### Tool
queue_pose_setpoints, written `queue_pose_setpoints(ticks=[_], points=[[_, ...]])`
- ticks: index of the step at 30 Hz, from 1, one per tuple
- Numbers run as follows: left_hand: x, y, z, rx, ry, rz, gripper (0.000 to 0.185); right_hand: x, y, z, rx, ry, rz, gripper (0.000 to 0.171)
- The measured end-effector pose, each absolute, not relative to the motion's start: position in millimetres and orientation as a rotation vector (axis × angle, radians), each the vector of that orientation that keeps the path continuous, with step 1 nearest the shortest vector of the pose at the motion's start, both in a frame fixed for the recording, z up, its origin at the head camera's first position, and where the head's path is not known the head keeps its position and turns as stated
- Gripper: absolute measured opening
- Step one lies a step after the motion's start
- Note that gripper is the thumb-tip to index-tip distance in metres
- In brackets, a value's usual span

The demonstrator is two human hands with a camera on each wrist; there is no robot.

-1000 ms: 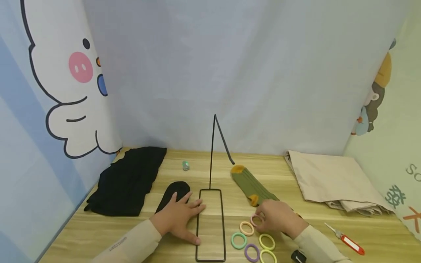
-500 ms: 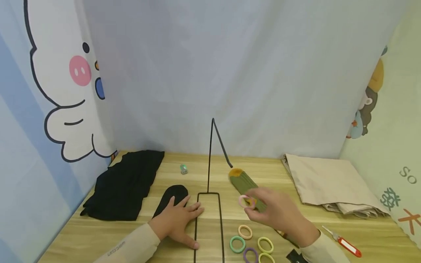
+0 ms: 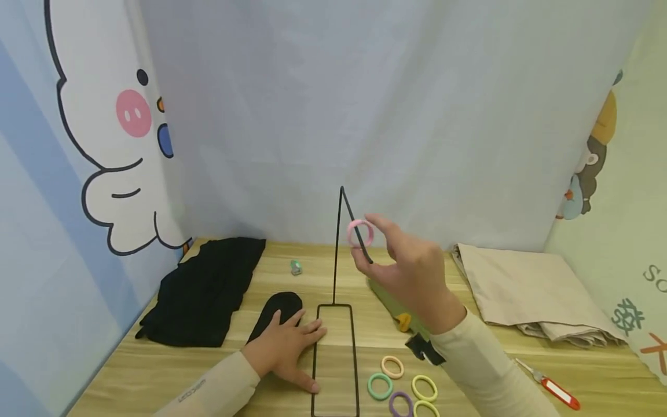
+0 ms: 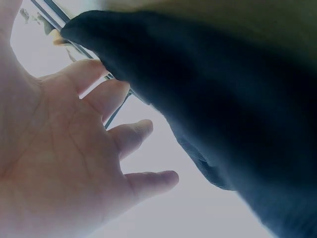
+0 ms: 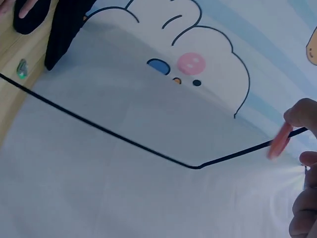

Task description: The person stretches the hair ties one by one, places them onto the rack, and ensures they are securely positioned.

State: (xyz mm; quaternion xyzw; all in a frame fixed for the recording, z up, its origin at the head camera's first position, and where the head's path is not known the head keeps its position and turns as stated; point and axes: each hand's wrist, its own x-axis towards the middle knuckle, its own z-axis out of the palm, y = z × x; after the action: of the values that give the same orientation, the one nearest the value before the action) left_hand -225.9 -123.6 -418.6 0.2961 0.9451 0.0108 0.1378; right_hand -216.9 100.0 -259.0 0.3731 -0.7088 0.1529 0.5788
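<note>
Head view, far left: a black folded cloth [image 3: 204, 291] lies on the desk [image 3: 130, 370] by the cartoon-printed curtain.
Small item: a tiny green object [image 3: 296, 267] sits on the desk just right of the cloth, too small to identify.
Black sock: a black sock [image 3: 274, 313] lies flat beside the wire base; the left wrist view shows it as a dark mass against the fingers.
Left hand: the left hand [image 3: 283, 350] rests palm-down with fingers spread and straight, fingertips on the sock and on the edge of the wire frame, gripping nothing.
Wire stand: a black wire stand [image 3: 336, 301] has a rectangular base flat on the desk, an upright rod, and a short arm angled down to the right.
Pink hair tie: the pink hair tie [image 3: 361, 233] is up in the air at the stand's angled arm, which crosses its ring.
Right hand: the right hand [image 3: 411, 272] is raised, pinching the pink hair tie between thumb and fingertips.
Green sock: a green sock with orange heel [image 3: 398, 310] lies on the desk beneath that hand.
Loose ties: peach [image 3: 392, 366], green [image 3: 379, 386], yellow [image 3: 424, 387] and purple [image 3: 400, 402] hair ties lie near the front edge.
Right side: beige folded fabric [image 3: 526, 292], and a red-handled tool [image 3: 552, 387] near the front.
</note>
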Motion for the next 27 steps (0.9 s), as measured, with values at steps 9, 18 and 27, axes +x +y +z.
queue_pose_setpoints(ticks=[9, 18, 27], points=[[-226, -123, -423, 0.853, 2.743, 0.035, 0.106, -227, 123, -305, 0.833, -1.934, 0.496, 0.047], [-228, -124, -422, 0.861, 2.751, 0.063, 0.108, -211, 145, -353, 0.735, -2.421, 0.553, 0.04], [-228, -123, -424, 0.871, 2.761, 0.059, 0.109, -204, 170, -384, 0.731, -3.133, 0.82, 0.041]])
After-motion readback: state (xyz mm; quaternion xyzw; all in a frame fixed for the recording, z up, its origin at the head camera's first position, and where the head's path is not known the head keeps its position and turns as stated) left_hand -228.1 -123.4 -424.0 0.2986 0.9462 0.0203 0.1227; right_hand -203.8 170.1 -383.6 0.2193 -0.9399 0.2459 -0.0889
